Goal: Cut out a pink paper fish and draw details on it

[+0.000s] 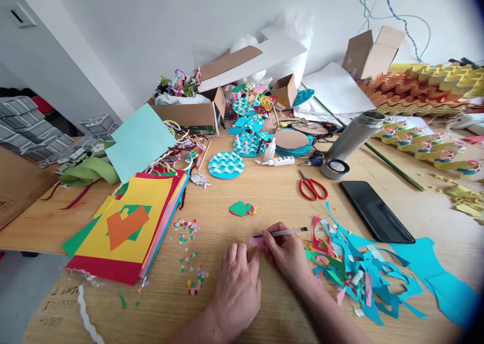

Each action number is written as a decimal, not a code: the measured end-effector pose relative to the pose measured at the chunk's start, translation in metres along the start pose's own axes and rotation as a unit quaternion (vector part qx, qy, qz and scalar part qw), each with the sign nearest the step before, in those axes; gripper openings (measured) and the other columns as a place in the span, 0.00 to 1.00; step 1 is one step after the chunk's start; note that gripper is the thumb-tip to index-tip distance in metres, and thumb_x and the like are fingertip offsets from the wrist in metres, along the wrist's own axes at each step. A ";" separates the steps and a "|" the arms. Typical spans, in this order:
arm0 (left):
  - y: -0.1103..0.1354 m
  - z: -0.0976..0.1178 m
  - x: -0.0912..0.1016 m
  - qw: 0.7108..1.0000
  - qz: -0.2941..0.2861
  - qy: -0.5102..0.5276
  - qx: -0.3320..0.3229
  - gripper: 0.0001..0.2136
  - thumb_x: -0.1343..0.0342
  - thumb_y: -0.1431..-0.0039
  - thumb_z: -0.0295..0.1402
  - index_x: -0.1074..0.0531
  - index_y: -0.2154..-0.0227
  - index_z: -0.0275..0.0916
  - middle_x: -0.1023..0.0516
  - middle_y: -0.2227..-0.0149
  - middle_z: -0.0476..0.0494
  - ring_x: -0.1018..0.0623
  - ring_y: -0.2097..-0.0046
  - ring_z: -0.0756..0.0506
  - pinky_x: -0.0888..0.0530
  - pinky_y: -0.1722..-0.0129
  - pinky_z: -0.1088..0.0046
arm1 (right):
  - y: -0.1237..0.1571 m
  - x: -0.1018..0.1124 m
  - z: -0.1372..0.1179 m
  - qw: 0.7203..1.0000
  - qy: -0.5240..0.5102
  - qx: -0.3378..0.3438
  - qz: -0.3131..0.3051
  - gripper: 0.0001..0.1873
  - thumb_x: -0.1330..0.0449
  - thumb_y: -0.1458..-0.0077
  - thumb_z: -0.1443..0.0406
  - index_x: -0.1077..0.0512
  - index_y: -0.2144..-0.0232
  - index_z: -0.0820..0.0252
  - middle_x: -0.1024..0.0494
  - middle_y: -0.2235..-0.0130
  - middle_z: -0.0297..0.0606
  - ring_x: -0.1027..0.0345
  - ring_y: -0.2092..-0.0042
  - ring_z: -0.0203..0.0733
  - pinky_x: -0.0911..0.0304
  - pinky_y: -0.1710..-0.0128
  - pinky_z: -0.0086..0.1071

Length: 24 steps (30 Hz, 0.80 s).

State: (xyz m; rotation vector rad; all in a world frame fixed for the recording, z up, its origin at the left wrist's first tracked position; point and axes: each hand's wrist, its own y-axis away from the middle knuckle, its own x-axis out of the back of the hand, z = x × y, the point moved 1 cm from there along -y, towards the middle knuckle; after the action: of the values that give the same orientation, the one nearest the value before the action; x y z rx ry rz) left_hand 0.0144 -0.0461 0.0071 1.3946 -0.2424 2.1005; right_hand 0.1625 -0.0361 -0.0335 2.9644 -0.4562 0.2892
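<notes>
Pink paper cutout (pixel 255 242), just left of right hand (pixel 285 252) grasping crosswise pen (pixel 293 230), is touched by unclenched left hand (pixel 238 278).

- A craft workroom, to judge by the wooden table (pixel 151 314) strewn with paper scraps (pixel 372 278)
- Crafting supplies: coloured sheets (pixel 155 203), red-handled scissors (pixel 310 189), a glue bottle (pixel 282 161), a pen (pixel 291 231)
- A cardboard box (pixel 185 115) of materials by a plain wall (pixel 151 31)
</notes>
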 end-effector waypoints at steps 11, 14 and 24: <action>0.002 0.001 0.000 1.000 0.013 0.009 0.002 0.25 0.52 0.48 0.23 0.35 0.46 0.40 0.35 0.51 0.37 0.39 0.49 0.35 0.40 0.48 0.52 | 0.000 -0.002 0.002 1.000 -0.022 -0.011 -0.008 0.19 0.43 0.46 0.48 0.34 0.73 0.57 0.28 0.80 0.32 0.41 0.85 0.34 0.46 0.86 0.27; 0.002 0.001 0.001 1.000 0.017 0.012 0.002 0.25 0.52 0.48 0.23 0.36 0.45 0.40 0.35 0.51 0.36 0.39 0.49 0.35 0.41 0.48 0.52 | 0.000 -0.002 0.002 1.000 -0.016 -0.010 -0.010 0.18 0.43 0.45 0.49 0.34 0.73 0.57 0.28 0.81 0.32 0.40 0.84 0.34 0.46 0.86 0.27; 0.003 0.002 0.002 1.000 0.017 0.018 0.008 0.27 0.52 0.48 0.23 0.37 0.43 0.40 0.37 0.46 0.35 0.40 0.46 0.34 0.43 0.45 0.50 | 0.001 -0.002 -0.001 1.000 0.000 -0.001 -0.006 0.18 0.43 0.45 0.49 0.34 0.74 0.57 0.28 0.81 0.32 0.40 0.85 0.34 0.45 0.86 0.26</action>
State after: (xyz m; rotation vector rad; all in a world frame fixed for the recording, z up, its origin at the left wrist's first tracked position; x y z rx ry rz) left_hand 0.0133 -0.0488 0.0098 1.3694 -0.2361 2.1591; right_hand 0.1599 -0.0366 -0.0326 2.9634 -0.4378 0.2867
